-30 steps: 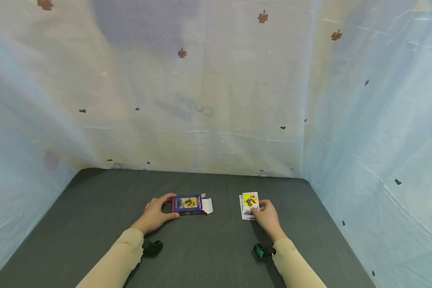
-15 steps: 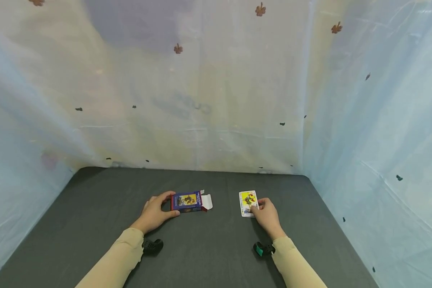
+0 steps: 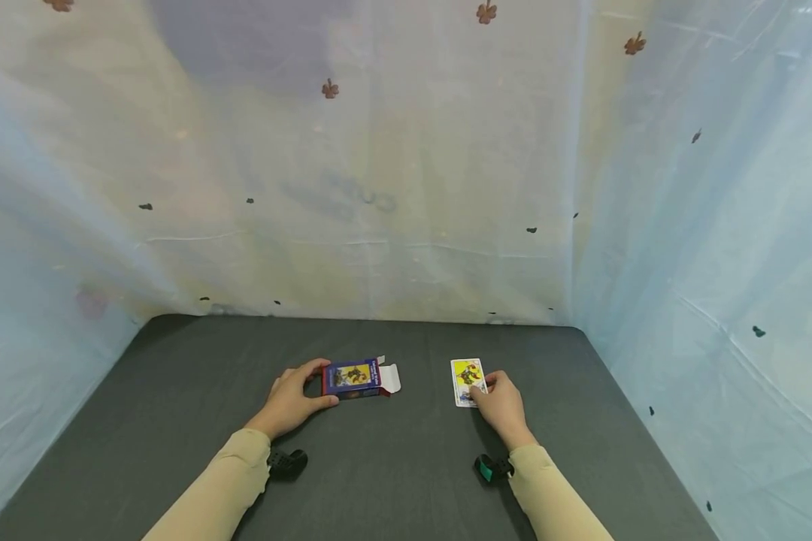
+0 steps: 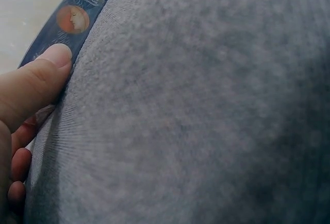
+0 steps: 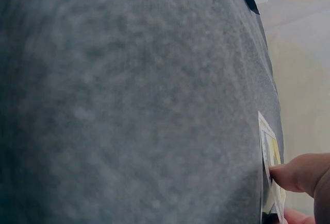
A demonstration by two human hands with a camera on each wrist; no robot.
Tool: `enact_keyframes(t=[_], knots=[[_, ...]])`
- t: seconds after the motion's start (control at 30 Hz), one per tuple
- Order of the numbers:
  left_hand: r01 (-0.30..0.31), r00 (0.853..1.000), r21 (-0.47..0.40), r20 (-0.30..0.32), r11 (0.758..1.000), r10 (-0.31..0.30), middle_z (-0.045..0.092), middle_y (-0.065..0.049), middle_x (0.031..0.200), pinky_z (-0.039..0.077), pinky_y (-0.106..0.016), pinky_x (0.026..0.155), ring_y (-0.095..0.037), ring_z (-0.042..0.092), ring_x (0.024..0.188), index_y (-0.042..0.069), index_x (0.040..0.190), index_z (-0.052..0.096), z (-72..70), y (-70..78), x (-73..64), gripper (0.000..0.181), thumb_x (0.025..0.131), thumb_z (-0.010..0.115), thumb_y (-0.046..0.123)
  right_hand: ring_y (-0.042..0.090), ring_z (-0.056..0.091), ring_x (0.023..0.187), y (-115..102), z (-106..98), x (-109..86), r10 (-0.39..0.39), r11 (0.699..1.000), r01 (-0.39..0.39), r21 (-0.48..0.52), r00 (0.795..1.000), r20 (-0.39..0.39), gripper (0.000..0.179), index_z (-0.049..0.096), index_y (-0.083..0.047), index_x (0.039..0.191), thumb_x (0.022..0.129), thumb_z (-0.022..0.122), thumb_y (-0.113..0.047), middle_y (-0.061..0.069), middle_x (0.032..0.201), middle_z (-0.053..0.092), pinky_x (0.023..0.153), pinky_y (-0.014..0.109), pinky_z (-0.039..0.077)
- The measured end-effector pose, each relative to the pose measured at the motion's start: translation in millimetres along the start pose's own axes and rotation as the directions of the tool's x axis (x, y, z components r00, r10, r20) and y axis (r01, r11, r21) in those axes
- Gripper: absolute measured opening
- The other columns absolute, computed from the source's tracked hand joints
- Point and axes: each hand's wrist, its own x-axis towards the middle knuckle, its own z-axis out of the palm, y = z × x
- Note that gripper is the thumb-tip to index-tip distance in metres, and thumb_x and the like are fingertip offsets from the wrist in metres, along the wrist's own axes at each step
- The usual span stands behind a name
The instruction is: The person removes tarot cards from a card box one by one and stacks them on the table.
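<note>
A dark blue card box [image 3: 352, 377] with a yellow picture lies on the table, its white end flap open toward the right. My left hand [image 3: 291, 402] grips the box's left end between thumb and fingers; in the left wrist view the thumb presses on the printed side of the box [image 4: 72, 20]. To the right, yellow-faced cards [image 3: 468, 379] lie at the table surface, and my right hand [image 3: 502, 409] pinches them by the lower right edge. In the right wrist view the thumb is on the face of the cards [image 5: 271, 147], which stand slightly fanned. How many cards there are I cannot tell.
The dark grey table [image 3: 392, 473] runs back to a pale plastic curtain [image 3: 379, 188] with small leaf marks, which also hangs at both sides. A gap of bare table separates the box from the cards. Each wrist wears a black camera strap.
The cards in my right hand were offset from each other and now line up almost fully. My left hand and the box have kept their place, while the head view has shifted slightly.
</note>
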Motion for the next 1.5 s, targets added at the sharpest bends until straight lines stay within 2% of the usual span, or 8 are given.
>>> enact_keyframes(t=[0.6, 1.0, 1.5], knots=[[0.003, 1.0, -0.006, -0.009, 1.0, -0.003, 0.052, -0.006, 0.132, 0.03, -0.059, 0.096, -0.032, 0.041, 0.119, 0.032, 0.142, 0.045, 1.5, -1.6, -0.6, 0.077, 0.075, 0.077, 0.056, 0.019, 0.049, 0.067, -5.4, 1.2, -2.0, -0.005, 1.0, 0.005, -0.019, 1.0, -0.006, 0.038, 0.058, 0.003, 0.108, 0.087, 0.069, -0.026, 0.008, 0.081, 0.055, 0.057, 0.031, 0.038], [-0.007, 1.0, 0.009, -0.014, 1.0, 0.007, 0.051, -0.006, 0.132, 0.034, -0.06, 0.092, -0.033, 0.042, 0.118, 0.034, 0.143, 0.044, 3.0, -4.4, -0.3, 0.078, 0.075, 0.074, 0.061, 0.021, 0.049, 0.068, -6.9, 3.1, -5.5, -0.034, 0.998, 0.031, -0.063, 0.999, -0.041, 0.033, 0.06, 0.003, 0.104, 0.087, 0.069, -0.024, 0.008, 0.08, 0.053, 0.06, 0.035, 0.039], [-0.022, 0.999, 0.008, -0.025, 1.0, 0.022, 0.05, -0.009, 0.132, 0.035, -0.06, 0.091, -0.034, 0.043, 0.117, 0.033, 0.143, 0.045, 2.5, -4.2, -2.5, 0.08, 0.074, 0.074, 0.062, 0.02, 0.05, 0.069, -6.1, -2.6, -7.2, -0.037, 0.999, 0.037, -0.003, 0.999, -0.033, 0.031, 0.06, 0.002, 0.108, 0.089, 0.064, -0.021, 0.008, 0.083, 0.055, 0.059, 0.033, 0.04]])
